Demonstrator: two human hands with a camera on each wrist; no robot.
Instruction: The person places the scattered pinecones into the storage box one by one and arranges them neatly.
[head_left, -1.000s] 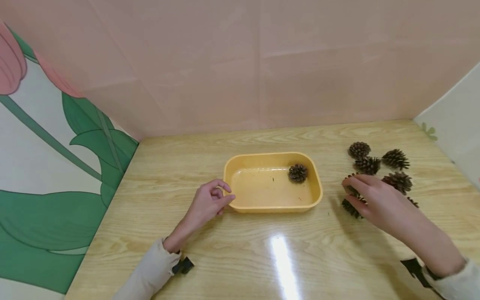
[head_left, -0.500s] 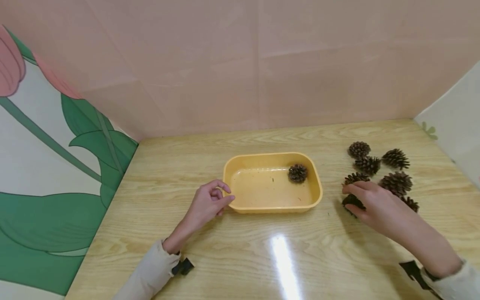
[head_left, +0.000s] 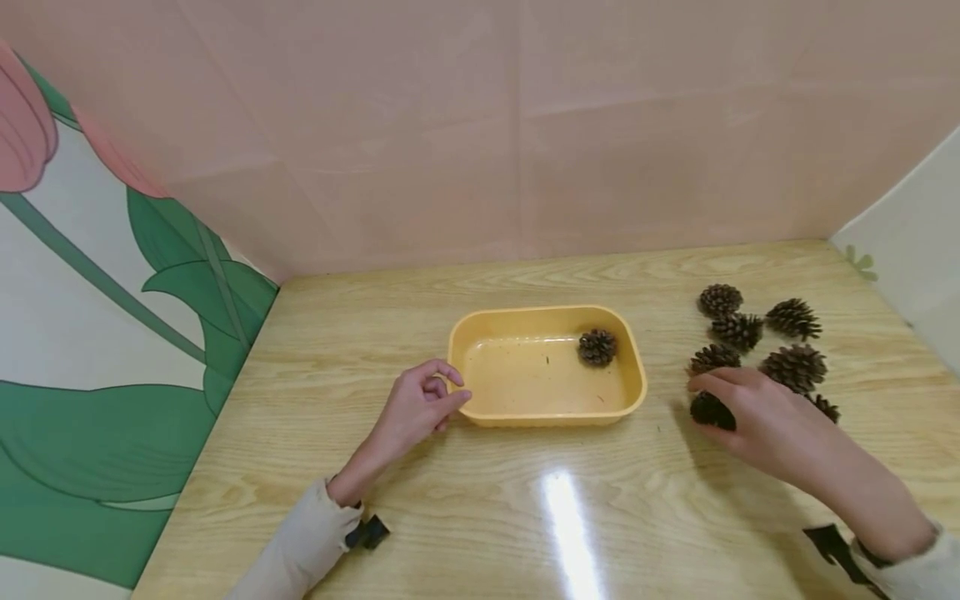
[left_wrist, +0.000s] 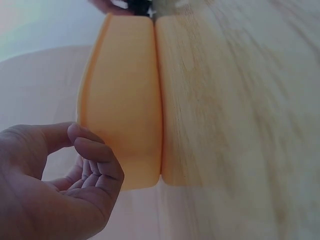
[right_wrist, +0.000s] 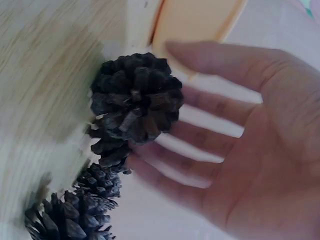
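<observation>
A yellow plastic tub (head_left: 547, 418) stands mid-table with one pinecone (head_left: 597, 347) inside, near its right end. My left hand (head_left: 416, 404) is at the tub's left end, its thumb and forefinger pinching the rim; in the left wrist view the other fingers of this hand (left_wrist: 65, 180) curl beside the outer wall. On the right, my right hand (head_left: 772, 417) reaches around the nearest pinecone (head_left: 712, 411). The right wrist view shows that pinecone (right_wrist: 137, 97) close up, with long, fairly straight fingers (right_wrist: 200, 137) behind it and the thumb apart from it.
Several more pinecones lie beyond and beside my right hand, among them a far one (head_left: 720, 300) and a larger one (head_left: 795, 367). The wooden table (head_left: 465, 517) meets a pink backdrop (head_left: 517, 167) at the back. Light panels bound both sides, the left one printed with leaves.
My right hand has come down slightly nearer, and its fingers now lie around the nearest pinecone. The pinecone behind it shows more fully. My left hand and the tub have stayed put.
</observation>
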